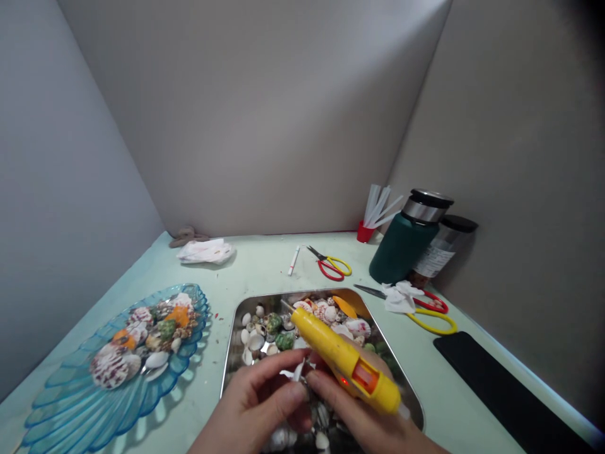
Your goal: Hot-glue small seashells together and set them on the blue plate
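My left hand [267, 403] is closed, pinching a small white piece [297, 372] with thin pointed ends; whether it is shell or tissue I cannot tell. My right hand [352, 400] holds a yellow glue gun [338, 343], its nozzle pointing up and left and a red light glowing on its side. The right thumb and fingertips also meet at the white piece. Below both hands lies a metal tray [230, 353] with sorted seashells, among them striped scallops, green snail shells [284, 342] and small white shells [256, 342]. My hands hide its near part.
A blue shell-shaped dish [94, 416] with seashells stands at left. Behind the tray lie a white marker-like stick [293, 261] and scissors [331, 265]. To the right are a second pair of scissors [437, 320] under crumpled tissue [401, 296], a green bottle [403, 246] and a black strip [501, 391].
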A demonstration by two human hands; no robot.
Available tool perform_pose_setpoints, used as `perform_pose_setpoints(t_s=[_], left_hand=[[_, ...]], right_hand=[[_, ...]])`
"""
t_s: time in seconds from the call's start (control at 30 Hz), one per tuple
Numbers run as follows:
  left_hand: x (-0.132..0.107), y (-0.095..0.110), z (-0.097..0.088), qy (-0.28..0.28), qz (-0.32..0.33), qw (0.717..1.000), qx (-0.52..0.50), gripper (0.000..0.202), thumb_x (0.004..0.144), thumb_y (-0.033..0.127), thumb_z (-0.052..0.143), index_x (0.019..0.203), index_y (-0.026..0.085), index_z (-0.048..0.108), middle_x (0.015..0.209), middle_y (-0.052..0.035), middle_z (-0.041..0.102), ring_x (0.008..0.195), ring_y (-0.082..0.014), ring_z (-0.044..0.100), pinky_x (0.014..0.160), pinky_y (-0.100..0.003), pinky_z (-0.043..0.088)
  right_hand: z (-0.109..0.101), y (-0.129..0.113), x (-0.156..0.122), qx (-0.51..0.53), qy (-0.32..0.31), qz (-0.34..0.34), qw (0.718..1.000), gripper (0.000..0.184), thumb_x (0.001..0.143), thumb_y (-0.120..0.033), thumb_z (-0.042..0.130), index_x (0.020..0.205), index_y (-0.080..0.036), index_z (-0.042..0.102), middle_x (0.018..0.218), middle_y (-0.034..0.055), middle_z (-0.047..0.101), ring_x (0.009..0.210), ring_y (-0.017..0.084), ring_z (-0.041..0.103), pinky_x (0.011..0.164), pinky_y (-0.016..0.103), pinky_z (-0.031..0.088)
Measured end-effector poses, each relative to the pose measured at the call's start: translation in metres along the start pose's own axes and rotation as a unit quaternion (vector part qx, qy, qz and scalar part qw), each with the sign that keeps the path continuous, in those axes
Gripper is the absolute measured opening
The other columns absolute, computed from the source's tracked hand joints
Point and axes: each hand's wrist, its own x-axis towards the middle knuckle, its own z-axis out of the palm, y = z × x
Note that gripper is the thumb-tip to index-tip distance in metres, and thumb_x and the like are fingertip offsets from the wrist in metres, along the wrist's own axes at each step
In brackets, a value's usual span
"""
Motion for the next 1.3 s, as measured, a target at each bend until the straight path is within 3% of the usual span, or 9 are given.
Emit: perform_pose_setpoints(t_s=[0.1,0.27,0.47,0.6,0.7,0.93,1.3], left_hand=[[-0.002,-0.001,0.000,0.002,-0.006,1.000,-0.009,0.039,0.071,0.040,0.071,0.105,0.022,0.068,0.059,-0.0005,0.068,0.058,-0.0144,0.062,0.062,-0.026,0.047],[-0.002,-0.004,-0.002,-0.044,-0.049,0.998,-0.020,0.054,0.074,0.050,0.064,0.117,0.017,0.062,0.060,-0.0043,0.069,0.056,-0.0148,0.062,0.060,-0.026,0.046],[0.001,-0.008,-0.006,-0.088,-0.055,0.994,-0.021,0.054,0.078,0.049,0.060,0.120,0.015,0.060,0.060,-0.0050,0.068,0.057,-0.0152,0.062,0.061,-0.027,0.047],[0.000,-0.006,-0.004,-0.082,-0.046,0.996,-0.009,0.053,0.079,0.049,0.058,0.118,0.014,0.061,0.059,-0.0061,0.068,0.057,-0.0169,0.061,0.059,-0.029,0.047],[-0.002,-0.004,-0.002,-0.066,-0.032,0.997,0.003,0.049,0.081,0.048,0.056,0.117,0.015,0.063,0.059,-0.0060,0.067,0.057,-0.0171,0.060,0.060,-0.030,0.048],[0.000,-0.006,-0.005,-0.102,-0.040,0.994,0.004,0.054,0.082,0.050,0.052,0.120,0.013,0.060,0.062,-0.0078,0.068,0.059,-0.0181,0.061,0.061,-0.030,0.048],[0.000,-0.007,-0.006,-0.098,-0.052,0.994,-0.005,0.054,0.082,0.049,0.054,0.121,0.012,0.059,0.062,-0.0076,0.069,0.058,-0.0169,0.062,0.061,-0.028,0.048]], right_hand=[[0.001,0.003,-0.002,-0.013,0.000,-0.031,0.999,0.012,0.082,-0.033,0.055,0.077,-0.023,0.061,0.064,-0.0007,0.063,0.067,0.019,0.064,0.058,0.024,0.053],[-0.001,0.009,-0.003,-0.052,0.014,-0.056,0.997,0.020,0.081,-0.035,0.059,0.095,-0.021,0.061,0.084,0.0041,0.068,0.079,0.021,0.065,0.071,0.029,0.055],[0.000,0.010,0.000,-0.025,-0.023,-0.041,0.999,0.009,0.083,-0.028,0.057,0.084,-0.020,0.060,0.074,0.0008,0.064,0.066,0.016,0.062,0.060,0.023,0.051],[0.000,0.004,0.002,0.004,-0.034,-0.028,0.999,0.005,0.082,-0.024,0.058,0.080,-0.019,0.058,0.070,-0.0007,0.062,0.060,0.014,0.060,0.055,0.021,0.048],[0.000,0.000,0.002,-0.002,-0.024,-0.013,1.000,0.004,0.081,-0.023,0.059,0.080,-0.019,0.058,0.068,-0.0012,0.061,0.059,0.014,0.059,0.054,0.022,0.047],[0.000,-0.002,0.002,-0.015,-0.032,-0.012,0.999,0.008,0.082,-0.025,0.057,0.078,-0.018,0.058,0.067,-0.0006,0.060,0.058,0.014,0.058,0.055,0.023,0.046],[0.000,0.000,-0.001,-0.021,-0.018,-0.011,1.000,0.006,0.081,-0.026,0.059,0.078,-0.020,0.059,0.067,-0.0003,0.062,0.059,0.015,0.060,0.056,0.023,0.049]])
